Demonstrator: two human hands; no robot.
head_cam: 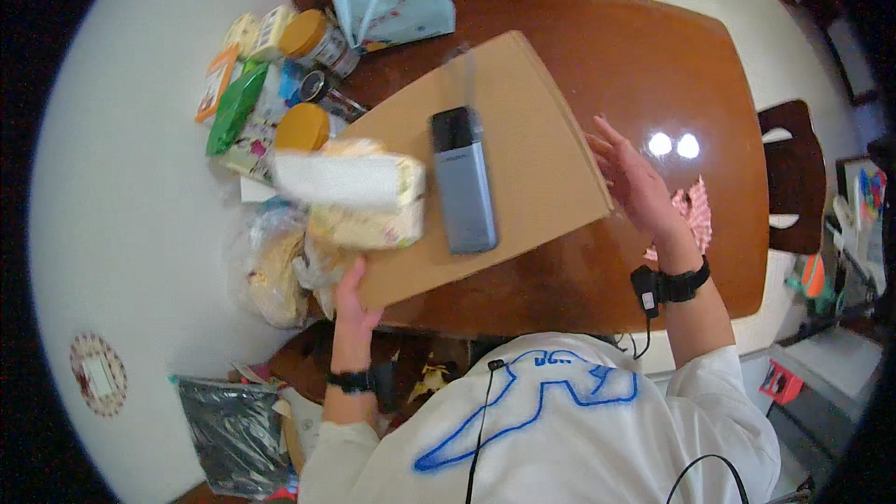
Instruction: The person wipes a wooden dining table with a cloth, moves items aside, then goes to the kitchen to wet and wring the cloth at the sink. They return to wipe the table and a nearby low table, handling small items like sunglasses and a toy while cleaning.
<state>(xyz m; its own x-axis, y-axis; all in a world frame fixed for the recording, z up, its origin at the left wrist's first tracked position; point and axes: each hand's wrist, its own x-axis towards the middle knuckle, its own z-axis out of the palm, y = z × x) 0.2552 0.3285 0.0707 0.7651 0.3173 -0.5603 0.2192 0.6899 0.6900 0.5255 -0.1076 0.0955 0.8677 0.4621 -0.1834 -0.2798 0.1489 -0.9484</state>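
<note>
A flat cardboard box (535, 147) lies tilted across the view above the table, with a grey-blue bottle with a black cap (465, 189) lying on it. At its near left corner, my left hand (357, 301) grips the cardboard, thumb on top. My right hand (633, 185) is at the box's right edge, fingers apart; whether they touch the edge is hard to tell. A tissue pack (371, 224) with a white sheet showing overlaps the box's left part, somewhat blurred. Right of my right forearm, a pink checked cloth (693, 213) rests on the table.
Jars with orange lids (303, 127), a green packet (238, 108) and clear plastic bags (269, 273) crowd the wooden table's (672, 70) left side. A light-blue bag (399, 3) stands at the far edge. Chairs (794, 175) flank the right and far sides.
</note>
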